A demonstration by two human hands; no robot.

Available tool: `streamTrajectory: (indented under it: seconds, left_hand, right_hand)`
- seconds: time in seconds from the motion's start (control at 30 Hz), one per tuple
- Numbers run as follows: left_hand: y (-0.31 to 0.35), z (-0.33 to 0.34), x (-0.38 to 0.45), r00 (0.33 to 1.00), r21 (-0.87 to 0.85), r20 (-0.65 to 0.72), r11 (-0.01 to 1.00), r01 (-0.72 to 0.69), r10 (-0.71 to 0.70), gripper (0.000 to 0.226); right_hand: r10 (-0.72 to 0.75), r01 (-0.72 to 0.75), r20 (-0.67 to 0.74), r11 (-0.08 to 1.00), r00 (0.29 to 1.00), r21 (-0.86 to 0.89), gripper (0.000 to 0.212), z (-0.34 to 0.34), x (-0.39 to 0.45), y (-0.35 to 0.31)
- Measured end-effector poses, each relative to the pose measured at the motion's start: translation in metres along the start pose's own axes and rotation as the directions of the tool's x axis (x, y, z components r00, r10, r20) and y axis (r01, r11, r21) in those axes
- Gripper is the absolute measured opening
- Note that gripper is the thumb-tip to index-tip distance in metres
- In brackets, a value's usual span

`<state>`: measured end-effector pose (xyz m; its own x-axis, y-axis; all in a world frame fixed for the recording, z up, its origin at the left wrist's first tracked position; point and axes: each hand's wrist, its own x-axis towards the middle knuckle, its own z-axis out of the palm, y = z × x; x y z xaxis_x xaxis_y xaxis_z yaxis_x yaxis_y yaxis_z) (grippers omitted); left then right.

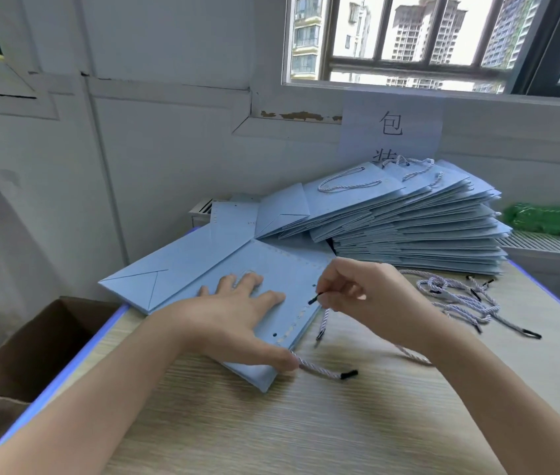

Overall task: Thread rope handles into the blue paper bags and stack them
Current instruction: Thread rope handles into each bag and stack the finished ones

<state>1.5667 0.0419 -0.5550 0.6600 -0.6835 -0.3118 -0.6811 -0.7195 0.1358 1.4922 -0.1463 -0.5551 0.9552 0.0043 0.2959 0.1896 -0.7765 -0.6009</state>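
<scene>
A flat blue paper bag (282,269) lies on the wooden table, its punched top edge facing right. My left hand (234,313) presses flat on the bag, while its thumb pins a white rope handle (323,370) at the bag's near corner. My right hand (367,296) pinches the black tip of another rope handle (323,320) just beside the upper hole. A tall stack of blue bags (408,228), the top ones with rope handles in them, sits behind to the right. Loose rope handles (460,299) lie on the table at right.
More flat blue bags (182,255) lie under the working bag, reaching left. An open cardboard box (31,344) stands below the table's left edge. A green plastic packet (549,217) rests on the radiator ledge at far right. The wall and window are behind the table (271,423).
</scene>
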Motion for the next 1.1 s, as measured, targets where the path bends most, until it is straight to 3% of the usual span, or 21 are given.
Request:
streamTrajectory:
  seconds: [0.17,0.43,0.63,0.83,1.1]
  left_hand:
    - [-0.001,0.003,0.002,1.000,-0.007,-0.019,1.000,-0.006,0.006,0.092]
    - [-0.001,0.005,0.003,0.998,-0.032,-0.055,0.999,-0.031,0.030,0.074]
    - [-0.002,0.004,0.002,0.997,-0.065,-0.065,0.997,-0.038,0.034,0.072]
    - [-0.004,0.003,0.003,0.995,-0.065,-0.086,0.996,-0.063,0.057,0.066]
    - [-0.004,0.001,0.002,0.992,-0.097,-0.108,0.992,-0.081,0.071,0.062]
  right_hand:
    - [-0.087,0.089,0.093,0.996,0.992,-0.020,0.006,0.023,0.002,-0.013]
    - [-0.079,0.069,0.106,0.993,0.991,0.095,0.011,0.042,0.006,-0.014]
    - [-0.161,0.159,0.090,0.987,0.983,0.029,0.010,0.046,0.010,-0.013]
    - [-0.273,0.280,0.170,0.960,0.947,-0.023,0.024,0.052,0.008,-0.016]
    - [-0.195,0.201,0.117,0.979,0.974,-0.040,0.014,0.048,0.011,-0.011]
